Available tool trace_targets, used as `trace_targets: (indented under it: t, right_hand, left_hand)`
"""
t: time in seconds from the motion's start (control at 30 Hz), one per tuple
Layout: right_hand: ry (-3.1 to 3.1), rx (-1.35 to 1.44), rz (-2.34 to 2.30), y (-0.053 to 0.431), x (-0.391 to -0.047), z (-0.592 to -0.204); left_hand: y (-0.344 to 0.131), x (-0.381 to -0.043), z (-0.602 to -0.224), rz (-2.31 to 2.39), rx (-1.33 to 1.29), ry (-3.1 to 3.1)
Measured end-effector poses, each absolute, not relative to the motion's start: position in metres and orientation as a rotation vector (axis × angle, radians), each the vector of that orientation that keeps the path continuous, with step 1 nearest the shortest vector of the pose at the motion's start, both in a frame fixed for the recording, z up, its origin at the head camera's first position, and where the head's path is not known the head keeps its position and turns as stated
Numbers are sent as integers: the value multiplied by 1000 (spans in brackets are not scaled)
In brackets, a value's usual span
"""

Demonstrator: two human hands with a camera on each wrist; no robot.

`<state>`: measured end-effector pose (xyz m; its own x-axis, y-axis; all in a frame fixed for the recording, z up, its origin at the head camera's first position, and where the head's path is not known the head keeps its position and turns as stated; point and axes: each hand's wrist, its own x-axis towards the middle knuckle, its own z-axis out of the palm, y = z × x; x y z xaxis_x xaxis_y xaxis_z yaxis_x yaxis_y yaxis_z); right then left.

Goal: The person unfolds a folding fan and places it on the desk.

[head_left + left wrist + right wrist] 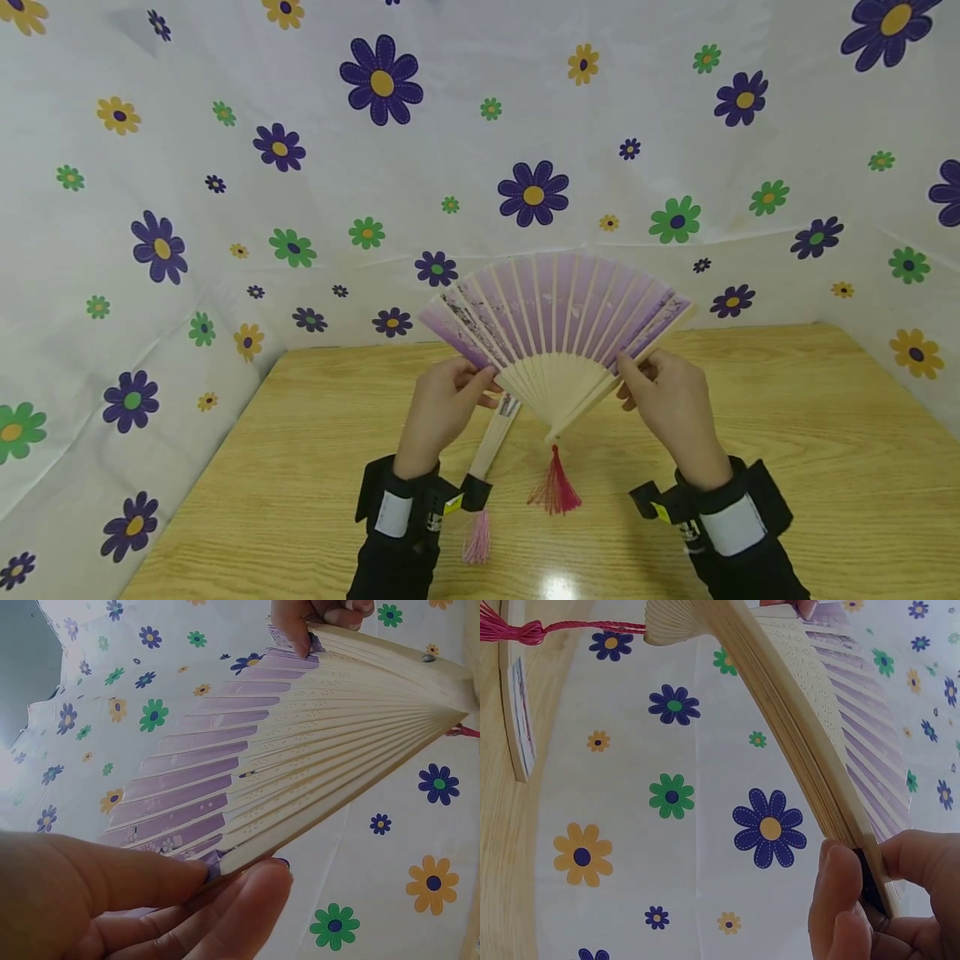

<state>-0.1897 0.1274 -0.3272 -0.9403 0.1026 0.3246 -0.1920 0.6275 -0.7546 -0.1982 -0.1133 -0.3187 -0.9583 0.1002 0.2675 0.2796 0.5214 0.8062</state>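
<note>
A purple folding fan (558, 312) with pale wooden ribs is spread wide above the table, its pivot end pointing down. From that end hangs a red tassel (555, 487). My left hand (442, 408) pinches the fan's left edge between thumb and fingers. At the right edge, my right hand (671, 404) grips the outer guard; in the right wrist view several ribs (795, 727) are still stacked together there. Behind the left hand a second, folded fan (495, 433) lies on the table, partly hidden by the open fan and the wrist strap, with a pink tassel (477, 537).
The wooden table (285, 475) reaches back to a white cloth (420, 175) printed with purple, green and yellow flowers, which stands behind it and along both sides. Black straps with camera mounts (731, 517) sit on both wrists.
</note>
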Motion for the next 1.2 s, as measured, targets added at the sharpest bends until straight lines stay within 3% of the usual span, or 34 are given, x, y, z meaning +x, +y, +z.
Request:
trace_targets:
  t: [1.2]
  right_hand:
    - [-2511, -43, 1257, 142, -191, -324]
  left_hand:
    - [-113, -201, -320, -1568, -222, -2503]
